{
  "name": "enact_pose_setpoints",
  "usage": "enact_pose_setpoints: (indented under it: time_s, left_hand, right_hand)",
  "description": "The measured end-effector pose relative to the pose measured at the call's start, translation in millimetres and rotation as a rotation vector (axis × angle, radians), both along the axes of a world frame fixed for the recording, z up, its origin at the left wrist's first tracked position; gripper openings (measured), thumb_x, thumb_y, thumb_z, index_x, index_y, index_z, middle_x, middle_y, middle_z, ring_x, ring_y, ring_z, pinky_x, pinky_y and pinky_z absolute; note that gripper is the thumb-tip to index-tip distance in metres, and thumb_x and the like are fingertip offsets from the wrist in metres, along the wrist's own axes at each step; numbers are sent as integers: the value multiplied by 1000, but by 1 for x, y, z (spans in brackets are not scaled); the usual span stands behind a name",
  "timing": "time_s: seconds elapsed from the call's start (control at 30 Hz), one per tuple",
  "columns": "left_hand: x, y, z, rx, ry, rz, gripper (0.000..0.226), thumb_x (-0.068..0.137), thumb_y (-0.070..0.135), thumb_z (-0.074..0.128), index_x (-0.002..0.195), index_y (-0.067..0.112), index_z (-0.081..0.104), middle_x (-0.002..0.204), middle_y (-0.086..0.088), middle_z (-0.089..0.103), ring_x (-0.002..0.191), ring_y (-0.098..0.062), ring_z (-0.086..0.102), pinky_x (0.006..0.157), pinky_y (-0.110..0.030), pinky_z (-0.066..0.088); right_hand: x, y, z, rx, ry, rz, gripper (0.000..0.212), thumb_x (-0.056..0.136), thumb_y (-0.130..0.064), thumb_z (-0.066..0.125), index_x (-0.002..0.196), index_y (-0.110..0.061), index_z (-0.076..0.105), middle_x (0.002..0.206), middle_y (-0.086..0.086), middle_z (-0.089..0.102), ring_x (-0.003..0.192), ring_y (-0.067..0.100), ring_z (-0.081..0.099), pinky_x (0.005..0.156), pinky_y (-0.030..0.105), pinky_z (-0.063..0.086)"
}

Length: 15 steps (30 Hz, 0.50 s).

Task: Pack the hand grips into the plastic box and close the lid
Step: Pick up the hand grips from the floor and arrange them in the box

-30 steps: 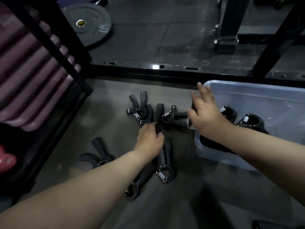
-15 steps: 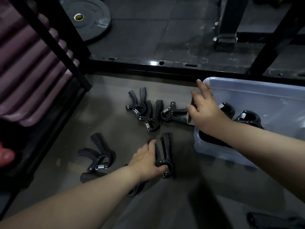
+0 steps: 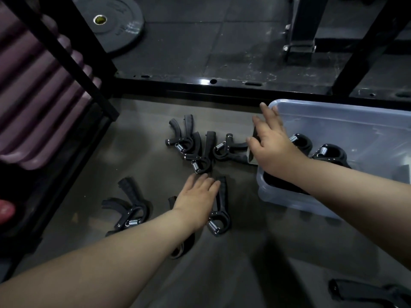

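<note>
Both hands are being held open: left hand (image 3: 195,203) against the away-pointing hand grip (image 3: 221,202), right hand (image 3: 272,148) on the plastic box (image 3: 333,107).

Left hand (image 3: 195,201) is covering one handle of the hand grip (image 3: 220,207) beneath it. Its forearm (image 3: 111,252) is hiding most of a second grip (image 3: 182,247), wrist-side. Plastic box (image 3: 344,125), beyond the right hand (image 3: 273,147), is running off-frame.

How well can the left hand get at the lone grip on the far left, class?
Probably yes: the left hand is open and near that grip, which lies uncovered on the floor to its left.
</note>
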<state>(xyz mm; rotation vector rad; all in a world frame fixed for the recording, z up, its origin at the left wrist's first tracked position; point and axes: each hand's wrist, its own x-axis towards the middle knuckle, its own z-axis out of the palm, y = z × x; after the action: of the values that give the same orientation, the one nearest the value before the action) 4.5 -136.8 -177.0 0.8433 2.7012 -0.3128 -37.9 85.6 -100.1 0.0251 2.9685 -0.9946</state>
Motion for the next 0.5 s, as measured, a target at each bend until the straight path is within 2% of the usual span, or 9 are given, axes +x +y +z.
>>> enact_pose_setpoints:
  time_s: [0.07, 0.17, 0.23, 0.3, 0.37, 0.43, 0.5]
  left_hand:
    - [-4, -1, 1, -9, 16, -12, 80, 87, 25, 56, 154, 15, 12, 148, -4, 36, 142, -23, 26, 119, -42, 6]
    - [-10, -4, 7, -67, -4, -100, 84, 86, 29, 62, 152, 12, 13, 139, -2, 44, 131, -23, 40, 113, -37, 19]
    - [-13, -8, 11, -23, 20, -205, 67, 87, 24, 56, 147, 12, 27, 129, -2, 52, 121, -24, 49, 109, -36, 27]
    - [-11, -14, 8, 75, 165, -387, 44, 85, 15, 43, 128, 15, 50, 107, -2, 59, 100, -25, 58, 99, -36, 39]
    - [-9, -19, 1, 173, 288, -505, 31, 89, 15, 36, 109, 16, 60, 93, -4, 58, 86, -28, 58, 91, -38, 47]
    - [-7, -21, -3, 218, 361, -480, 28, 98, 26, 36, 104, 15, 62, 90, -5, 57, 84, -28, 57, 87, -40, 48]
    - [-7, -17, 0, 284, 393, -279, 34, 98, 36, 37, 102, 16, 64, 90, -4, 59, 84, -28, 59, 85, -40, 44]
  right_hand:
    - [0, 0, 0, -6, -4, 3, 59, 100, -30, 41, 153, -12, 22, 162, -6, -9, 146, 11, -19, 111, 27, -5]
    - [0, 1, 1, -11, -10, 7, 59, 100, -32, 40, 153, -12, 22, 162, -7, -11, 146, 10, -20, 111, 27, -5]
    - [0, 1, 1, -9, -7, 9, 59, 100, -31, 40, 153, -12, 22, 162, -7, -10, 146, 10, -19, 111, 27, -5]
    - [0, 0, 1, -10, 1, 5, 58, 100, -30, 40, 152, -12, 22, 162, -6, -10, 146, 10, -19, 112, 27, -5]
    - [0, 0, 1, -12, 7, 0, 58, 100, -29, 40, 152, -11, 23, 162, -6, -10, 146, 10, -19, 112, 26, -6]
    - [0, 0, 1, -15, 6, 2, 57, 101, -29, 40, 152, -11, 23, 162, -5, -10, 146, 11, -19, 111, 25, -7]
    - [0, 0, 2, -15, 0, 7, 57, 101, -29, 40, 152, -11, 22, 162, -5, -10, 146, 11, -20, 111, 25, -7]
